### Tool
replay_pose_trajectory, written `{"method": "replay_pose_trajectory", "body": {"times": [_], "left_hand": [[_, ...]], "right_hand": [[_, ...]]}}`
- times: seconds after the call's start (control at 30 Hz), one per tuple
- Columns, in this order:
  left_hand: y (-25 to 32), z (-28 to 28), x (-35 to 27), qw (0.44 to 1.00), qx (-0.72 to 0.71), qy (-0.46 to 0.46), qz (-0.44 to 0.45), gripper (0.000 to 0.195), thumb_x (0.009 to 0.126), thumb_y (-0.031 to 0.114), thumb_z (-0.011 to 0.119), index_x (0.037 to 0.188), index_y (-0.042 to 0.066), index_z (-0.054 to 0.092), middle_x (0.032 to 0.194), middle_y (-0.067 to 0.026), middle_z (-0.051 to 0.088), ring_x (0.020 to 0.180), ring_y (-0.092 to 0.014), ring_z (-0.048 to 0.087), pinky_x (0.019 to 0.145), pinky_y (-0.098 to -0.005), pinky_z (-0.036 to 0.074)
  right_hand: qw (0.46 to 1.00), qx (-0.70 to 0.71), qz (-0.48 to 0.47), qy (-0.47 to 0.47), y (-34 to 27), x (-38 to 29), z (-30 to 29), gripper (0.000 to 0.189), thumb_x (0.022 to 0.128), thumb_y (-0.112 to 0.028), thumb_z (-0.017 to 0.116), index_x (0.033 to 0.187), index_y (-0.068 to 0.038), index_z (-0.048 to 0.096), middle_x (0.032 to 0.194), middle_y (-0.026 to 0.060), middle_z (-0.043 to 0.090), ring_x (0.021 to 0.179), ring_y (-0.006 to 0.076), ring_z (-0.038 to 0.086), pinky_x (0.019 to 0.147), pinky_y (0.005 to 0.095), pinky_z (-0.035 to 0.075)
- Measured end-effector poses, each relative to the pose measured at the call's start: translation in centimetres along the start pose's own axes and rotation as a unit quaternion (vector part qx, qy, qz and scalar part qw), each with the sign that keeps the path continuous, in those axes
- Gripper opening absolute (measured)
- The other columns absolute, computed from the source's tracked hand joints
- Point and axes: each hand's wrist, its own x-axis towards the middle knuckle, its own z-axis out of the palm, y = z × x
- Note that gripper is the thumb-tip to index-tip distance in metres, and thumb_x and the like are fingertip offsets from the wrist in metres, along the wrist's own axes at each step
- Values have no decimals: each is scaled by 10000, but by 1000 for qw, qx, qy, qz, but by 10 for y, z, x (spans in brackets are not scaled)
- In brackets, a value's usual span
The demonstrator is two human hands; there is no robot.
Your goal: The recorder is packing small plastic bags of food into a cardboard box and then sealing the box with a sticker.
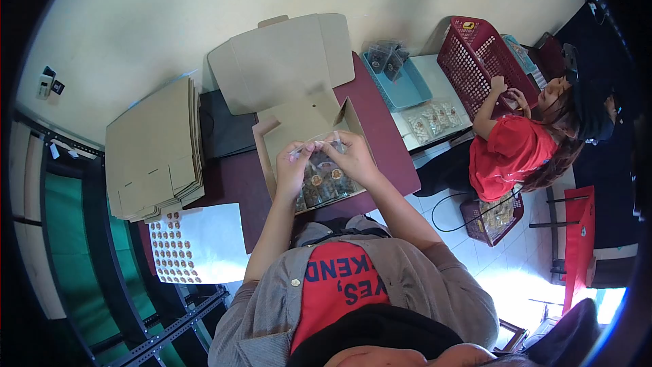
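Observation:
My left hand (294, 167) and my right hand (355, 159) meet above an open cardboard box (365, 138). Thumbs and fingertips of both pinch the top edge of a clear plastic pouch (336, 137); my fingers hide part of it. Below them, in the near part of the box, several filled clear pouches (328, 188) with dark contents stand side by side. Round stickers (316, 180) show on their fronts. The box's large lid (290, 56) is folded back towards the wall, and the bare bottom (300, 109) shows in its far part.
Flattened cardboard boxes (153, 153) are stacked at left, beside a sheet of round stickers (214, 239). To the right are a blue tray (402, 86) with dark pouches, pouches of pale pieces (433, 122) and a maroon basket (463, 69). A co-worker (514, 153) reaches into that basket.

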Motion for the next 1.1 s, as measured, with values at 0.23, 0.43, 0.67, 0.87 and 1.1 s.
{"method": "replay_pose_trajectory", "body": {"times": [0.23,0.43,0.67,0.87,1.1], "left_hand": [[-1,-22,-8,994,53,-94,-27,288,914,235,537,1014,-10,650,970,-74,669,896,-141,606,881,-288,424],[18,-29,-18,958,86,-256,-101,335,925,261,513,1074,-14,632,1025,-83,656,971,-147,580,905,-290,410],[-23,-32,-12,989,87,-98,-67,189,853,179,635,883,-2,681,810,-40,670,695,-67,567,603,-211,428],[-22,-22,-5,992,79,-27,-94,128,842,118,641,778,8,633,847,-108,671,782,-134,616,718,-264,478],[-9,-18,-2,997,16,-50,-58,207,917,200,533,857,15,606,909,-111,656,884,-171,608,839,-314,453]], "right_hand": [[994,61,65,-69,1,-5,-7,232,884,-177,547,849,29,647,772,100,649,694,133,563,676,295,455],[945,66,152,-284,20,-9,-41,315,913,-249,507,940,22,666,850,90,675,817,123,590,791,285,445],[980,23,118,-158,30,-20,-40,269,872,-213,589,888,44,668,777,59,649,705,86,538,656,260,429],[993,75,89,2,33,-23,-33,156,808,-122,673,832,32,676,707,31,619,652,61,507,595,220,400],[983,162,90,17,33,-21,-31,221,863,-172,620,884,43,665,778,53,658,683,87,562,646,228,450]]}}
